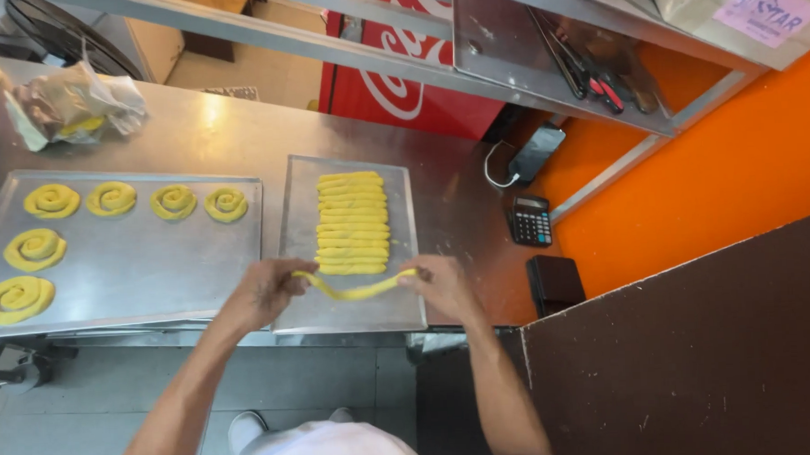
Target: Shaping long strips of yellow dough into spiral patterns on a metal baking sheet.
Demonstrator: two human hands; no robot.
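Both of my hands hold one yellow dough rope (353, 291) stretched between them, sagging in the middle, just above the near end of a small steel tray (301, 218). My left hand (265, 291) pinches its left end, my right hand (436, 285) its right end. On that tray lies a stack of several yellow dough strips (352, 222), side by side. A larger steel tray (146, 263) to the left carries several coiled yellow dough spirals (172, 201) along its far and left sides.
Both trays rest on a steel counter (240, 135). A crumpled plastic bag (76, 104) lies at the far left. A calculator (530, 219), a phone on a cable (537, 153) and a dark box (555, 283) sit to the right, by an orange wall (735, 171). Shelves hang overhead.
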